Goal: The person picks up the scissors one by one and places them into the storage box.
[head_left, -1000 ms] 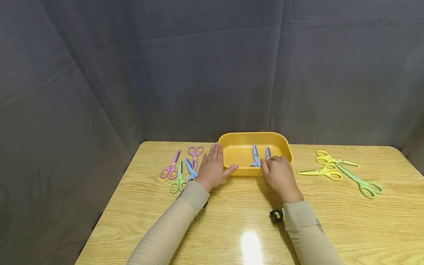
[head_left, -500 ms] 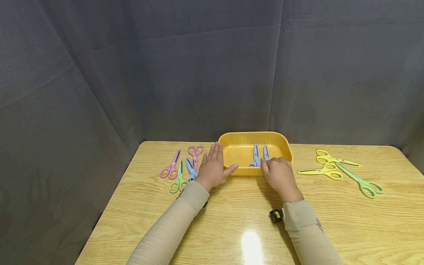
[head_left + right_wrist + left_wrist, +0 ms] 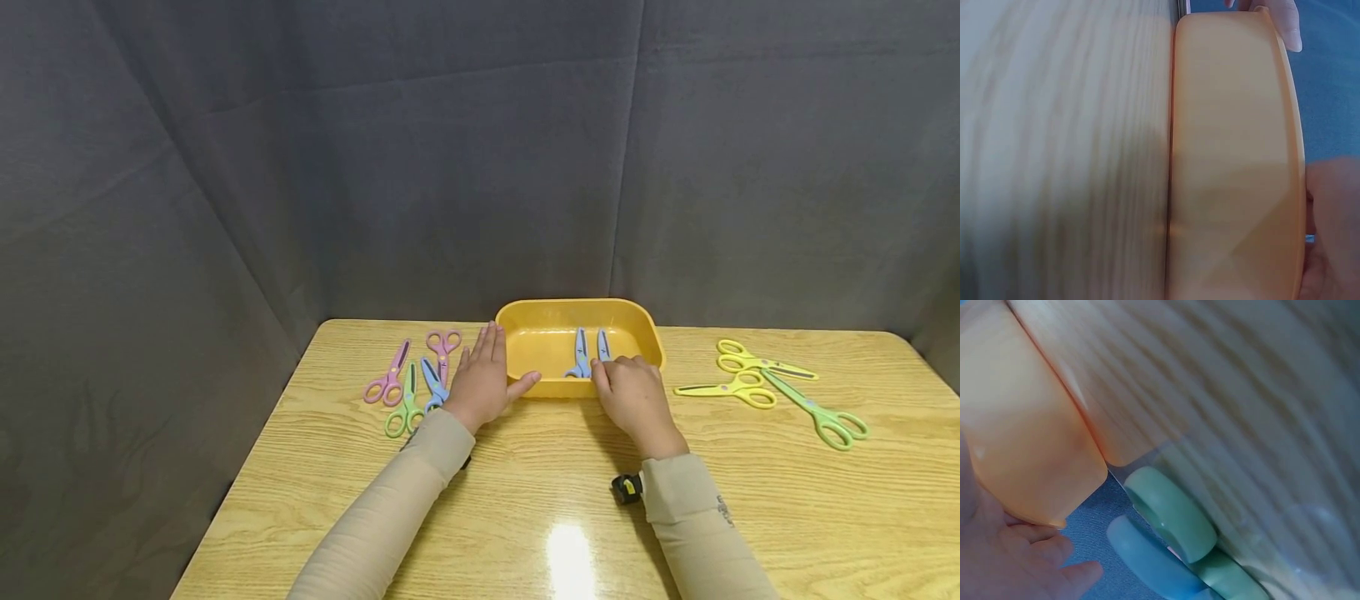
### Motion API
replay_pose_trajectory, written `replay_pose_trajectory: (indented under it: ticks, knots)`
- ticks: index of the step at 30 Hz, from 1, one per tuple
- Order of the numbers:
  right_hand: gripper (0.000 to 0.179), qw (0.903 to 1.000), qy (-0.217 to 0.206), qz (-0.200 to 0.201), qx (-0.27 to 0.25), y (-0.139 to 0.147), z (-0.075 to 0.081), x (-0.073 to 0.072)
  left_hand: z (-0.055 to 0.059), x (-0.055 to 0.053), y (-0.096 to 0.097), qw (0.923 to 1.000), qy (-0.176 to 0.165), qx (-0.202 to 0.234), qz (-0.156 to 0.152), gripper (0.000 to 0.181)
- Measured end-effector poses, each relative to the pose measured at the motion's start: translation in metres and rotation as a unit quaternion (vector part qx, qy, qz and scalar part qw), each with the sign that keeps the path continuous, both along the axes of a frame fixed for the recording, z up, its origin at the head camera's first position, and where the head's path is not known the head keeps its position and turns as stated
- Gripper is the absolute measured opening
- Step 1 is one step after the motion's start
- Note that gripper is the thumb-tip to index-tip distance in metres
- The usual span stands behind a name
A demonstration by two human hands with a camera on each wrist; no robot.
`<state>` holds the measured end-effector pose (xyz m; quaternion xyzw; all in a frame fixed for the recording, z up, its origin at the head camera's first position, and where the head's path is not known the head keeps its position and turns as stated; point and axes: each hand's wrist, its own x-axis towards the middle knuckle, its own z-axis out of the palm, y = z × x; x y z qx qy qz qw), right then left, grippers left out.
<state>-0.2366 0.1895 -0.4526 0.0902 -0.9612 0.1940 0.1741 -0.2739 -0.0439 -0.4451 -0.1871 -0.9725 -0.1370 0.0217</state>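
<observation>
Our left hand lies along the left side of the round-cornered, orange-yellow plastic tray, fingers straight and thumb spread wide, gripping nothing. Our right hand reaches over the front rim; its fingertips are hidden, so we cannot tell whether they pinch the right-hand blue plastic scissors, which lie inside the tray. Just left of that thumb, also inside, lie the other blue plastic scissors.

We judge that the two blue pairs could snag each other, since they sit so close, and that a handle could catch on the rim if raised too low. Leaning on the front edge might tip the tray. Our left sleeve could drag the nearby mauve-pink scissors or green scissors (both lie loose).

All this sits on a pale wood-grain table, glossy enough to throw back a bright patch of light; yellow scissors lie to the right, and dark grey cloth hangs behind.
</observation>
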Motion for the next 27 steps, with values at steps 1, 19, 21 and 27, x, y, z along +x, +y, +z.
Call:
replay_pose_trajectory:
  ticks: [1,19,21,27]
  knots:
    - [0.044,1.0,-0.001,0.001,-0.001,0.0,0.0,0.0,0.0,0.0,0.0,1.0,-0.001,0.001,-0.001,0.099]
    - [0.024,0.997,-0.008,0.044,-0.064,0.009,0.011,0.002,-0.001,-0.001,0.001,1.0,-0.005,-0.001,0.002,0.1]
    - [0.022,0.9961,-0.014,0.044,-0.075,0.01,0.013,0.003,-0.001,-0.001,0.001,1.0,-0.006,0.002,0.002,0.1]
    - [0.025,0.9948,-0.02,0.039,-0.092,0.016,0.02,0.006,-0.002,-0.001,0.0,1.0,-0.008,0.003,0.004,0.1]
